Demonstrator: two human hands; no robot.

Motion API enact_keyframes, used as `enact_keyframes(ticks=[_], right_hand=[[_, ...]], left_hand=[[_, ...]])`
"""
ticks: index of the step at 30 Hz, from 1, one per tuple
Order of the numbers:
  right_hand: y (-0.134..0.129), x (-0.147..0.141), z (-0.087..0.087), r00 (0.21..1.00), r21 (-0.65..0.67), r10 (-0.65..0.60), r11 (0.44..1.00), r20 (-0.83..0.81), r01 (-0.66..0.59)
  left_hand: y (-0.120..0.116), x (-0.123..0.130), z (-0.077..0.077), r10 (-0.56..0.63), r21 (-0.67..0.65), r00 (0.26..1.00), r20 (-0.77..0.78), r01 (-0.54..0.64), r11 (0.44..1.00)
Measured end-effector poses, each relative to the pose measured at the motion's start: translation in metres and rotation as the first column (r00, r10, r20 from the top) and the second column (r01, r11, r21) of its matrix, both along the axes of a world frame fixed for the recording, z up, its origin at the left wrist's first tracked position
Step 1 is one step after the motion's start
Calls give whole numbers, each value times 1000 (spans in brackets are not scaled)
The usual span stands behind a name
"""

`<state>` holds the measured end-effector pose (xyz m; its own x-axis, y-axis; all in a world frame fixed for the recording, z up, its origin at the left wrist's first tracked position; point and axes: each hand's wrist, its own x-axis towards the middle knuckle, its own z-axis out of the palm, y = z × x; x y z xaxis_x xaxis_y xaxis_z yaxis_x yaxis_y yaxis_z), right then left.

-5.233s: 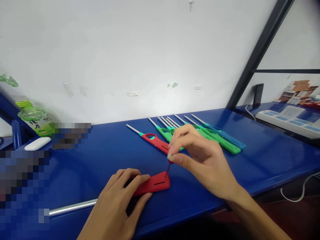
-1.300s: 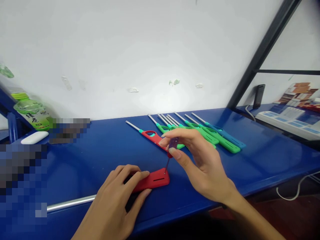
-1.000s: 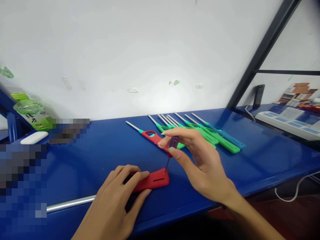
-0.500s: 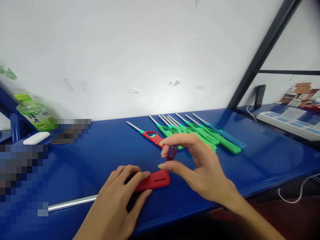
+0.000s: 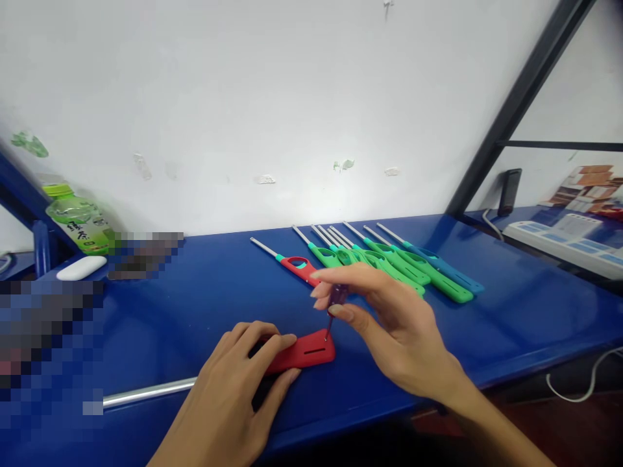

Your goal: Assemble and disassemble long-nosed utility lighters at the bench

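Under my left hand (image 5: 238,383) lies a red long-neck lighter (image 5: 314,350), gripped and pressed to the blue table, its metal tube (image 5: 150,391) sticking out to the left. My right hand (image 5: 394,324) is closed on the dark purple handle of a small screwdriver (image 5: 337,297). The screwdriver's thin shaft points down, with its tip at a small hole near the lighter's right end. Behind my right hand lie several green lighters (image 5: 409,266), a blue lighter (image 5: 452,271) and another red lighter (image 5: 298,267), the red one partly hidden by my fingers.
The blue table (image 5: 209,292) meets a white wall at the back. At the left are a green bottle (image 5: 80,224), a white oval case (image 5: 82,268) and blurred-out patches. To the right stand a black frame post (image 5: 511,123) and a white power strip (image 5: 564,243).
My right fingers have shifted around the screwdriver's handle, with the thumb now higher and the shaft in plain sight. The whole view has shifted slightly; my left hand still grips the lighter.
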<state>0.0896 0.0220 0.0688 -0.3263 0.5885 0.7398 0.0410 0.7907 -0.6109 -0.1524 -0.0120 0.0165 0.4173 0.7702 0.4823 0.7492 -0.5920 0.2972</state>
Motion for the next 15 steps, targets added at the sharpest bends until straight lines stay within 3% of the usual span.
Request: enact_keyframes(ticks=[3,6,9,15], right_hand=[[-3,3,2,997,-111,74,991,-35,-77],[-5,9,9,986,-109,-122,985,115,135],[-5,12,13,869,-68,-291,936,401,344],[-5,-7,-3,599,66,-315,915,736,399]], left_hand=[[1,0,0,-3,-18,1000,-1,3,1000],[0,1,2,1,-22,1000,6,-1,1000],[-1,1,3,-5,-20,1000,-6,5,1000],[-1,-1,0,-13,-12,1000,-27,12,1000]])
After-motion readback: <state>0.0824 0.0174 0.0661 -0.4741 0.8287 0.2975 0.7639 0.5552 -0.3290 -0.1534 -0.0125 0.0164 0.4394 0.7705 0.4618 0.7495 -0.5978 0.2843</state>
